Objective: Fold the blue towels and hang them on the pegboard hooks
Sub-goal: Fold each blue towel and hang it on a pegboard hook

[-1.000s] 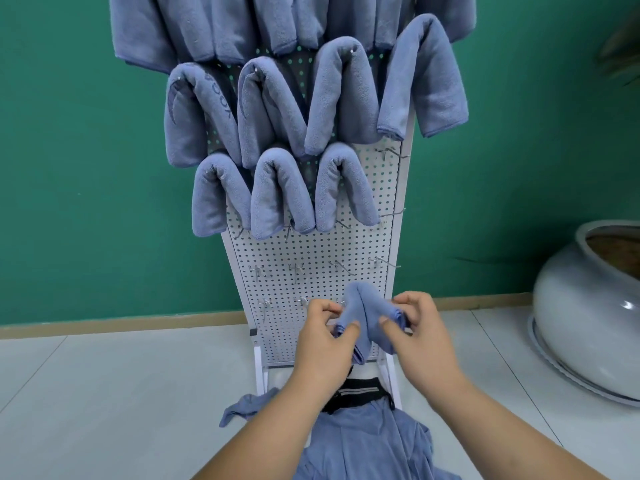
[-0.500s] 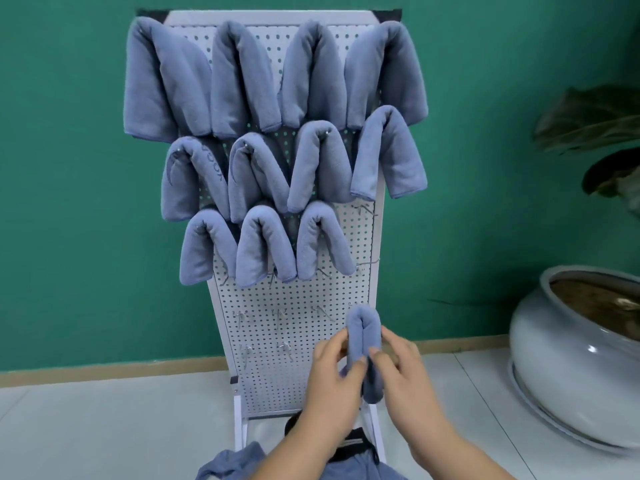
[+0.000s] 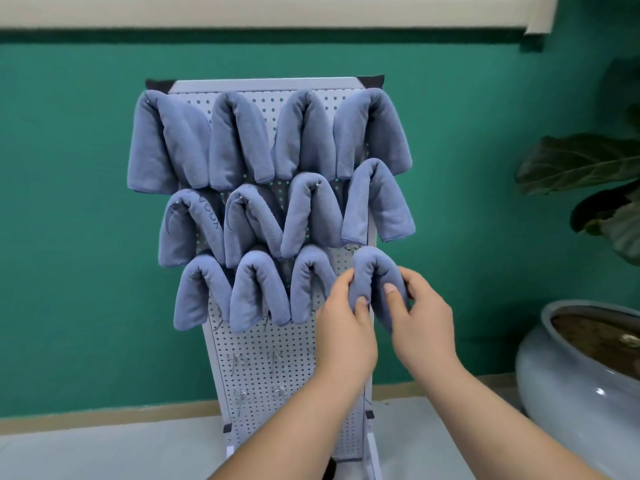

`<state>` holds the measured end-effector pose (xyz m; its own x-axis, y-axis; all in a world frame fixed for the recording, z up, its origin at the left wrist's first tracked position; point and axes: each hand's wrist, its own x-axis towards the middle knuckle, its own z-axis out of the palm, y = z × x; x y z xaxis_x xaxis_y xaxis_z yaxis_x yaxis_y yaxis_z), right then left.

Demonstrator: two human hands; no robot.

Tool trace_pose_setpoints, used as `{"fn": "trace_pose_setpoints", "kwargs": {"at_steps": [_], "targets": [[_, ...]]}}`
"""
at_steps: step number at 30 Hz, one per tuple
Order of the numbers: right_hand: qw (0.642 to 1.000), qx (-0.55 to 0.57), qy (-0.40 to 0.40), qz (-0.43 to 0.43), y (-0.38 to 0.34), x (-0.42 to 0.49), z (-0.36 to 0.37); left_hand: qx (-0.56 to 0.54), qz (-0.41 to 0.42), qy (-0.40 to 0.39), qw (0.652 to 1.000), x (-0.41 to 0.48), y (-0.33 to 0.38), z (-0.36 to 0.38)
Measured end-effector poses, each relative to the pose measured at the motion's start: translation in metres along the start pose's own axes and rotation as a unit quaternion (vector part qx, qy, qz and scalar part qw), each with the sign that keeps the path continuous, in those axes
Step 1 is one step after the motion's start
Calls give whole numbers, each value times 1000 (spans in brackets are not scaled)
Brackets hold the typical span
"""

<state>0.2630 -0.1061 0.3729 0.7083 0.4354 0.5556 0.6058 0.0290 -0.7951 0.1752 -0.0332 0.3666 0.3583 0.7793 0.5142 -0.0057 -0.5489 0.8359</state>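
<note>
A white pegboard (image 3: 273,355) stands against the green wall, with several folded blue towels (image 3: 239,140) draped over hooks in three rows. At the right end of the third row, a folded blue towel (image 3: 372,268) arches over the hook spot. My left hand (image 3: 346,327) pinches its left half and my right hand (image 3: 420,323) grips its right half. The hook under this towel is hidden. Bare metal hooks (image 3: 239,360) stick out of the lower part of the board.
A large pale ceramic pot (image 3: 568,379) filled with soil stands on the floor at the right, with dark green plant leaves (image 3: 581,164) above it. The white board's feet (image 3: 374,455) rest on a light floor.
Both hands have raised the folded towel from low in front of the board up to the right end of the third row. The view has tilted upward, showing the board's top.
</note>
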Motion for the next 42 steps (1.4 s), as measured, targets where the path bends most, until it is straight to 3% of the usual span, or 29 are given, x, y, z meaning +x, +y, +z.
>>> {"fn": "trace_pose_setpoints", "kwargs": {"at_steps": [12,17,21,27,31,36,42], "targets": [[996,-78,37,5,14,63,22,72,-19,47,996,52,3,15],[985,-170,20,-14,32,92,36,104,-53,70,991,74,-6,33],[974,-224,-29,-1,53,87,44,137,-69,32,988,74,-38,42],[985,-162,-51,1,90,35,45,152,-19,-27,988,34,-93,39],[988,-145,-44,31,122,-25,49,135,-71,-59,987,-20,-132,28],[964,-174,-173,100,174,-132,53,172,-149,-158,961,-117,-207,-10],[871,-243,-386,184,228,-243,45,232,-271,-273,893,-238,-299,-77]]}}
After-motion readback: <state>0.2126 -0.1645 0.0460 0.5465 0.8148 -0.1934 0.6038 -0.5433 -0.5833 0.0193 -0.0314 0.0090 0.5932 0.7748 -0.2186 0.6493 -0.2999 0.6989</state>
